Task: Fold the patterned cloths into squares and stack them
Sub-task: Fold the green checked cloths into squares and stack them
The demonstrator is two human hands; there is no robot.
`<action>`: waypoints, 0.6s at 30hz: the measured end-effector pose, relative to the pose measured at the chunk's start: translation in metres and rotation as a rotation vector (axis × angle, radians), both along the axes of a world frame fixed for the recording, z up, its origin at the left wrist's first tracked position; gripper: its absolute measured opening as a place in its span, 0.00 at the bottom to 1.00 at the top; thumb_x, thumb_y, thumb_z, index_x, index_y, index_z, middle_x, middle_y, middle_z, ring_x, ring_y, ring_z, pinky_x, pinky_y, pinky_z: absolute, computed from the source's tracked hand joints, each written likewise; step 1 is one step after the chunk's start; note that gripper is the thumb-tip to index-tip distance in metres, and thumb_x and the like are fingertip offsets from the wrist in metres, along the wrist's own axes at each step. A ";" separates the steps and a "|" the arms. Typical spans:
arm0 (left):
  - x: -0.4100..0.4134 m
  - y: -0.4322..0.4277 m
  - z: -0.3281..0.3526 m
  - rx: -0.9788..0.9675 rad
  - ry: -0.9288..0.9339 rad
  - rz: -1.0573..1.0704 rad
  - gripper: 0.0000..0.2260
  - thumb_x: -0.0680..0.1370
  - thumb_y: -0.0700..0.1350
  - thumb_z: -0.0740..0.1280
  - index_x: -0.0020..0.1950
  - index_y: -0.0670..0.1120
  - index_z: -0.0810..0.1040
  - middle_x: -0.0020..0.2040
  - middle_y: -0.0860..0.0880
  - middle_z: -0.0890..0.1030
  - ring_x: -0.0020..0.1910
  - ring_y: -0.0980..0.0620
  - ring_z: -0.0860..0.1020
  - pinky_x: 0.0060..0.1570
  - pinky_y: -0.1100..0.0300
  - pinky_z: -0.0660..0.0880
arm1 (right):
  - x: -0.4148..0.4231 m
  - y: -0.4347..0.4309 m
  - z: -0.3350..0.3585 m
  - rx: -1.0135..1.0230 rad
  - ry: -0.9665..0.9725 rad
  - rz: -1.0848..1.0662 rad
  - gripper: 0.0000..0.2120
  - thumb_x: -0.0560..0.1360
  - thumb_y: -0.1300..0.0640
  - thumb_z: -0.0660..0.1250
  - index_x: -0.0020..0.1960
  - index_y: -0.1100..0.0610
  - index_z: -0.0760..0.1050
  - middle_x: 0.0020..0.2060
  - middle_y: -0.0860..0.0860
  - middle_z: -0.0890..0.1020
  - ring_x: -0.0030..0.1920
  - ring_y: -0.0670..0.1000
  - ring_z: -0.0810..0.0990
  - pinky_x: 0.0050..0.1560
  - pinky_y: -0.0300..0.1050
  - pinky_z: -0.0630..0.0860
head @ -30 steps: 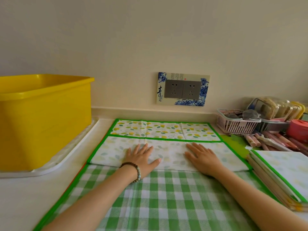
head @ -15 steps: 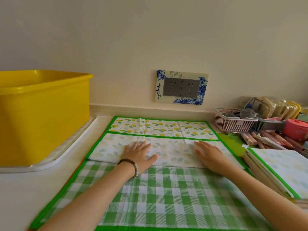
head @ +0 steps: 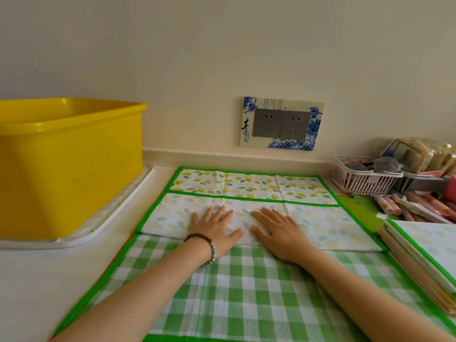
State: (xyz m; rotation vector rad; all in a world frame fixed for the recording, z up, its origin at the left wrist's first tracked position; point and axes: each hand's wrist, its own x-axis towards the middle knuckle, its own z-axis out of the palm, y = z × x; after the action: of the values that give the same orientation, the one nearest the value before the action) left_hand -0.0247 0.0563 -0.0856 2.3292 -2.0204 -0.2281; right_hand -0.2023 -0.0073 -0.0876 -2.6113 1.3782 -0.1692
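Both hands lie flat with fingers straight, the left hand [head: 217, 225] and right hand [head: 278, 230] pressing side by side on the folded-over flap of the leaf-patterned, green-edged cloth [head: 249, 186], grasping nothing. That cloth lies spread on a green-and-white checked cloth [head: 246, 292] at the counter's middle. A stack of folded cloths [head: 424, 253] sits at the right, a yellow plastic tub [head: 69, 164] at the left.

One yellow plastic tub [head: 69, 169], two grey wall sockets [head: 267, 125], one leaf-print cloth [head: 246, 183], one green checked cloth [head: 246, 292], one left hand [head: 217, 228], one right hand [head: 278, 230].
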 end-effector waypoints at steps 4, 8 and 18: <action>0.009 0.006 0.002 0.027 -0.009 0.009 0.31 0.75 0.69 0.43 0.76 0.60 0.43 0.77 0.57 0.40 0.76 0.50 0.40 0.72 0.39 0.40 | -0.001 0.000 0.000 0.006 0.018 0.005 0.28 0.78 0.35 0.43 0.76 0.40 0.46 0.77 0.44 0.49 0.76 0.47 0.45 0.76 0.49 0.41; 0.031 0.022 0.004 0.071 -0.007 0.013 0.29 0.75 0.70 0.43 0.74 0.65 0.42 0.77 0.58 0.38 0.76 0.50 0.39 0.71 0.38 0.39 | -0.001 -0.003 -0.001 0.008 0.017 0.015 0.28 0.78 0.35 0.43 0.76 0.40 0.45 0.77 0.43 0.48 0.76 0.47 0.45 0.75 0.49 0.41; 0.070 0.050 0.006 0.078 -0.018 0.097 0.28 0.76 0.68 0.42 0.75 0.64 0.42 0.77 0.55 0.39 0.76 0.47 0.39 0.73 0.45 0.39 | -0.002 0.000 0.003 0.013 0.016 0.029 0.28 0.78 0.35 0.43 0.76 0.40 0.46 0.77 0.43 0.48 0.76 0.46 0.45 0.74 0.48 0.41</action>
State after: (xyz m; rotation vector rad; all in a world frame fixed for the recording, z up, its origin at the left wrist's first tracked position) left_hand 0.0449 0.1066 -0.0800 2.4766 -1.9332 -0.2875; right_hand -0.2043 -0.0073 -0.0848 -2.6265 1.3415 -0.1349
